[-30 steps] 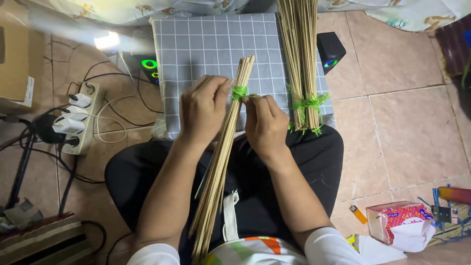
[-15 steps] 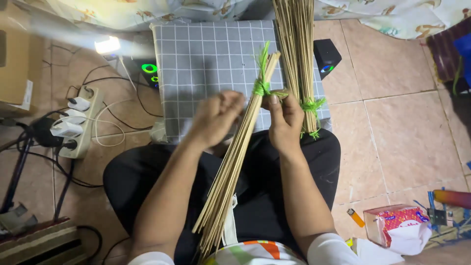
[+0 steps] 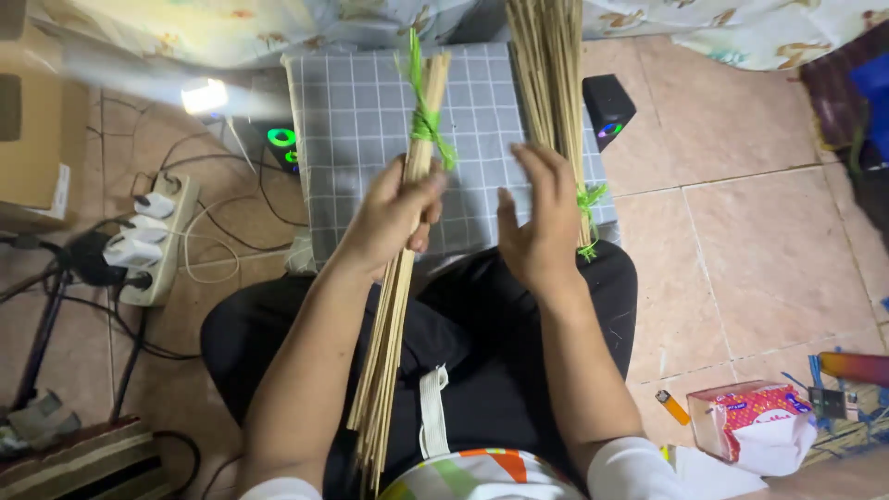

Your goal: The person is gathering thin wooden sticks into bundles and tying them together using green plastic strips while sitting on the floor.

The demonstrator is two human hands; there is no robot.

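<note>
My left hand grips a long bundle of thin bamboo sticks that runs from my lap up over the grey checked mat. A green tie is knotted round the bundle near its far end. My right hand is off the bundle, fingers spread, hovering over the mat beside a second bundle of sticks. That second bundle lies on the mat and carries its own green tie at its near end.
A white power strip with plugs and cables lies on the tiled floor at left. A small black speaker sits right of the mat. A tissue pack and an orange lighter lie at lower right. Patterned cloth borders the top.
Both hands were at the green tie on the bundle. The right hand has let go and opened. The left hand has slid down the sticks and raised the bundle towards upright.
</note>
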